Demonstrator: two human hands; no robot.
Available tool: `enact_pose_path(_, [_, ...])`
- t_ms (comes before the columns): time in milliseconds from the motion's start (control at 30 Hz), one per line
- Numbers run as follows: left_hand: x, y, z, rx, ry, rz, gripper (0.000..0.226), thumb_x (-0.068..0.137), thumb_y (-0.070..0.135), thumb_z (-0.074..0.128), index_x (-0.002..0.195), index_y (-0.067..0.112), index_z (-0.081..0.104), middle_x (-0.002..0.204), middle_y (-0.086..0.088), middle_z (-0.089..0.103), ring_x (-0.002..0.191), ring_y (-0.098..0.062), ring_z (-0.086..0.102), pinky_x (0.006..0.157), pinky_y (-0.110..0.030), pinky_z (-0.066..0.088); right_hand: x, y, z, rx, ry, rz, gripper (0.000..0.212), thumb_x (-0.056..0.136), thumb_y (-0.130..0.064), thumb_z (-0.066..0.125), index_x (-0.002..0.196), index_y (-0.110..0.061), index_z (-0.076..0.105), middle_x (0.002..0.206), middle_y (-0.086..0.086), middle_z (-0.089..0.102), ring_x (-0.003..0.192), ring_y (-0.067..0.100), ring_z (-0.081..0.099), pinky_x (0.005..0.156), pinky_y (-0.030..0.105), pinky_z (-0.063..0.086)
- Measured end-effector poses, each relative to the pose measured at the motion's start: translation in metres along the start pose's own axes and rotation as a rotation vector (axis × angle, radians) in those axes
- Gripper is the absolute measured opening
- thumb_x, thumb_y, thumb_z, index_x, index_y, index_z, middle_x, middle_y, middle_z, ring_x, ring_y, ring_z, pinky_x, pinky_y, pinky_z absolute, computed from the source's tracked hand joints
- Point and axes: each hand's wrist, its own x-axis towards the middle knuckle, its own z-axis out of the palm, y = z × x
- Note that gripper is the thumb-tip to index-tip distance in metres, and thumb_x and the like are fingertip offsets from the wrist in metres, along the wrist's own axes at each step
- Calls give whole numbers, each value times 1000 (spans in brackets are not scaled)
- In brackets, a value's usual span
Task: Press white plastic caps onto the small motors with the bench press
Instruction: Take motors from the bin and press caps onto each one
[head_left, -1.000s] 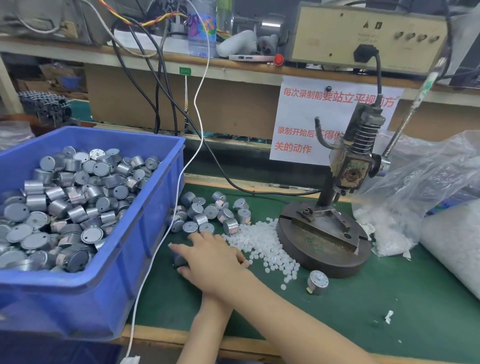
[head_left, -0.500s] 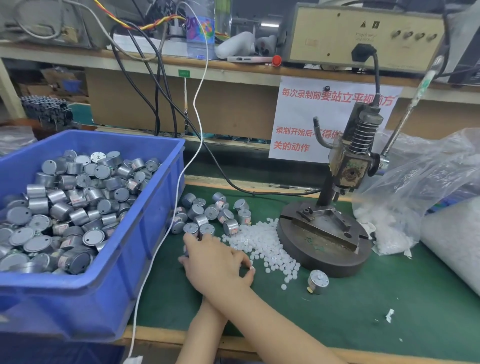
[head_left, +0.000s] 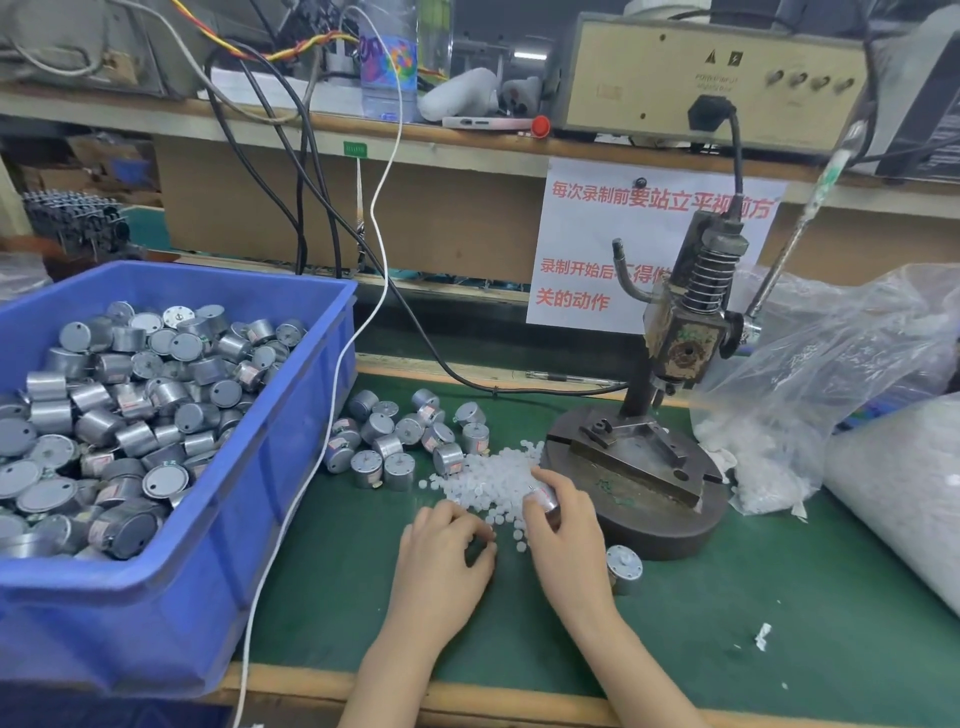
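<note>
Head view. The right hand (head_left: 566, 535) grips one small silver cylindrical metal motor (head_left: 543, 500) between thumb and fingers. It holds the motor over the near right edge of the loose pile of small white plastic caps (head_left: 483, 480). That pile lies on the green bench mat (head_left: 779, 597) at 9 o'clock of the dark round iron bench press (head_left: 636, 499). The left hand (head_left: 441, 566) sits at 7 o'clock of the pile with fingers curled down to the mat. Its fingertips are hidden, so I cannot tell whether it pinches a cap. The press fixture is bare, with no motor seated under the ram. The long lever handle (head_left: 795, 228) is raised toward 1 o'clock with no hand on it. A lone silver motor standing shaft end up (head_left: 623, 566) is at 6 o'clock of the press base, just beside the right hand; capped or not is too small to tell. Stock on hand:
- a cluster of loose silver motors (head_left: 400, 441) at 10 o'clock of the pile
- a large blue plastic bin (head_left: 156, 623) heaped with more at 9 o'clock of the view
- a clear plastic bag of white caps (head_left: 831, 374) at 3 o'clock of the press

Judgement: early in the run. The current step looks like pairing a cap with the held motor. Seating, pressing and setting aside remain for this piece and for nearly all the stock.
</note>
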Motion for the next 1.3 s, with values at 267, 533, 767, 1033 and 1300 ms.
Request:
enact_pose_path(267, [3, -2, -1, -175, 139, -73, 14, 90, 17, 55, 88, 13, 68, 84, 11, 47, 86, -9, 41, 74, -16, 27, -4, 12, 1, -61, 12, -56, 29, 85, -25, 65, 105, -32, 47, 81, -11, 52, 67, 1, 50, 62, 12, 37])
enact_pose_path(533, [2, -1, -3, -208, 154, -95, 13, 90, 15, 55, 86, 12, 67, 80, 12, 46, 85, -12, 44, 73, -17, 28, -5, 15, 0, -189, -143, -249, 34, 94, -19, 52, 128, -16, 54, 98, -11, 47, 84, -3, 46, 80, 3, 29])
enact_pose_path(767, [2, -1, -3, -229, 184, -100, 14, 90, 13, 53, 85, 10, 66, 76, 16, 44, 84, -13, 44, 70, -17, 27, -6, 14, 5, -322, -288, -301, 45, 100, -27, 38, 144, -19, 31, 110, -7, 35, 91, 3, 40, 87, 21, 36])
enact_pose_path(1033, [3, -1, -1, -228, 187, -104, 14, 90, 12, 53, 83, 9, 65, 76, 13, 46, 83, -14, 45, 69, -18, 27, -5, 14, 7, -340, -288, -316, 46, 100, -26, 37, 145, -20, 28, 108, -8, 31, 93, 5, 41, 85, 19, 35])
enact_pose_path(1300, [3, 1, -2, -228, 191, -118, 14, 89, 9, 54, 82, 7, 65, 76, 9, 47, 83, -16, 45, 68, -18, 27, -8, 15, 11, -459, -274, -373, 49, 100, -30, 37, 146, -21, 25, 115, -4, 31, 93, 13, 50, 75, 19, 36])
